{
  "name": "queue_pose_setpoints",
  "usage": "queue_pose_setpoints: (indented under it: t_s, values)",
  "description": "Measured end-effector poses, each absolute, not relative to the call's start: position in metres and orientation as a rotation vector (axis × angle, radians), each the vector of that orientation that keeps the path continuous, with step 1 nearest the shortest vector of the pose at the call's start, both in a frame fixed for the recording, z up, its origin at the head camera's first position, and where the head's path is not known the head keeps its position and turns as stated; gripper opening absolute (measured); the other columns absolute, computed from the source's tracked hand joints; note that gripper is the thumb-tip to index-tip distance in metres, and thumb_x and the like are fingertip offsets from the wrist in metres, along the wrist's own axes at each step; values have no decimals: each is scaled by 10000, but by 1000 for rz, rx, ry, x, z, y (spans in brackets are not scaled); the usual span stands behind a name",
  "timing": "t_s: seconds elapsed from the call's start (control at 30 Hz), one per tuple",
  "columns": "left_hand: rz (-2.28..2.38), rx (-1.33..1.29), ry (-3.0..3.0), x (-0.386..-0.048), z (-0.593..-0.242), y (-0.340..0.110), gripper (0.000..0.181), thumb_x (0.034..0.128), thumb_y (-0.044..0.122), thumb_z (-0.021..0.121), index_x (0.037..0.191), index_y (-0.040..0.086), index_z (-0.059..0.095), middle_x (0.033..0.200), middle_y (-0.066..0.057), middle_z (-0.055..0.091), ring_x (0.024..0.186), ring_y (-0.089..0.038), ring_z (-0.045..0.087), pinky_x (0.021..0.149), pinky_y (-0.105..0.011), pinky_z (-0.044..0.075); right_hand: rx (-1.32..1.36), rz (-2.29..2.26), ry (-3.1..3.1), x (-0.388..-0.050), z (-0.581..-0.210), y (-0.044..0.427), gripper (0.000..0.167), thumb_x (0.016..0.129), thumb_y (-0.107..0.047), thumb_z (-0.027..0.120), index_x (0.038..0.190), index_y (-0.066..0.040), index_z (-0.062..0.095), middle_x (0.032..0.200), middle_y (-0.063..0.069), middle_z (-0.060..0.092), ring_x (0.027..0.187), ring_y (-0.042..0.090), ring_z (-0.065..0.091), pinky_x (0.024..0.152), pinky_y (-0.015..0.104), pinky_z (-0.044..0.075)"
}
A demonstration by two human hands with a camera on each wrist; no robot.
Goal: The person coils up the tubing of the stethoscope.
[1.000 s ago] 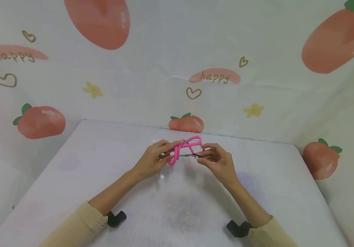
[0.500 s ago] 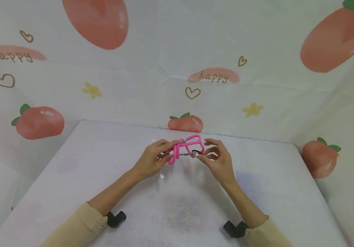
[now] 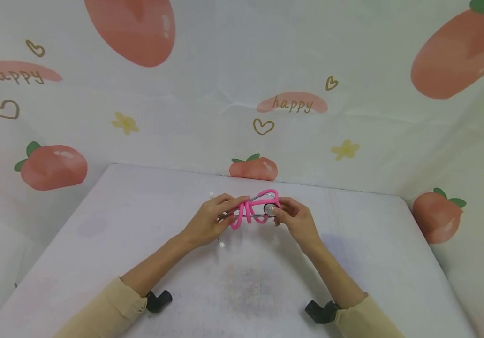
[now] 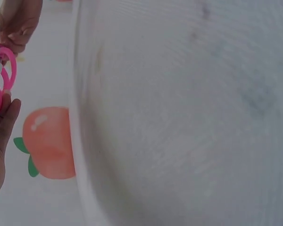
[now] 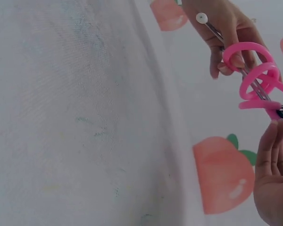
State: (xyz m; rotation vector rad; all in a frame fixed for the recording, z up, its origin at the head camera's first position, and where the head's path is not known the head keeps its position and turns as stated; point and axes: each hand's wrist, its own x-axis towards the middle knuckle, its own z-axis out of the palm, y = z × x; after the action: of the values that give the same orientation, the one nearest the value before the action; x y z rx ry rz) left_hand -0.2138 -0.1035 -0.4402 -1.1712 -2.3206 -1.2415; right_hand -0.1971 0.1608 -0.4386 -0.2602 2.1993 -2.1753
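Note:
A stethoscope with pink tubing (image 3: 248, 213) is held above the table, its tubing wound in loops around its metal ear tubes. My left hand (image 3: 207, 221) grips it at the ear-tube end, thumb below and fingers above. White ear tips (image 3: 222, 244) stick out past that hand; one ear tip (image 5: 202, 18) also shows in the right wrist view. At the other end, my right hand (image 3: 302, 224) pinches the round silver chest piece (image 3: 270, 210) beside the pink loops. The left wrist view catches only part of the pink tubing (image 4: 12, 70) at its edge.
Underneath lies a white table (image 3: 149, 202) with faint stains. A white curtain (image 3: 208, 94) printed with peaches, hearts and lettering stands behind it and at both sides. Black wrist mounts (image 3: 159, 300) sit by the sleeves.
The chest piece has turned its silver face toward the head camera, and my right fingers have closed in on it. My left hand keeps its grip with little movement.

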Motion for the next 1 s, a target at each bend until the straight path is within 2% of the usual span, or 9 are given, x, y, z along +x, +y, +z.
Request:
queue_pose_setpoints:
  t_s: [0.17,0.27,0.4,0.5,0.6,0.83,1.0]
  values:
    - [-1242,-1196,-2302,-213,-442,-101,606,853,-14,752,1407,154,575,1069,-27,626,865,-131,645,749,-223,571,-233,-2230,2270,-197,-442,154,247,917,-66,712,1107,64,622,851,68,679,649,130,590,647,247,564]
    - [-1246,-1192,-2301,-213,-443,-99,628,838,-30,760,1409,158,574,1068,-38,626,848,-122,641,738,-223,570,-211,-2206,2406,-194,-442,148,239,917,-104,721,1101,26,642,871,128,688,630,155,599,617,240,559]
    - [-1265,-1184,-2315,-211,-444,-99,638,834,-35,764,1409,166,575,1067,-49,628,868,-134,649,763,-220,571,-303,-2082,2691,-184,-434,140,239,922,-54,702,1128,53,646,874,169,698,613,229,628,606,226,559]
    - [-1278,-1182,-2327,-210,-445,-99,644,833,-42,762,1411,171,575,1070,-45,628,887,-163,656,789,-224,569,-396,-1989,2859,-176,-424,135,260,909,2,697,1147,89,639,859,169,700,602,263,638,602,208,556]
    - [-1282,-1175,-2332,-210,-447,-99,642,836,-38,761,1413,170,572,1073,-43,629,897,-177,658,793,-226,568,-445,-1948,2908,-170,-417,133,294,884,19,719,1159,90,642,868,167,704,623,242,653,608,194,551]
    - [-1289,-1166,-2341,-209,-449,-100,635,839,-30,762,1408,183,577,1073,-46,632,899,-106,633,785,-213,565,-454,-1974,2874,-171,-420,134,350,847,24,757,1166,103,638,862,167,694,665,253,668,615,198,554]
    - [-1275,-1168,-2356,-209,-449,-100,613,853,-10,757,1406,186,580,1079,-5,622,899,-88,628,794,-202,560,-405,-1954,2887,-182,-443,141,359,844,-89,798,1167,2,670,839,78,709,649,226,670,600,213,553]
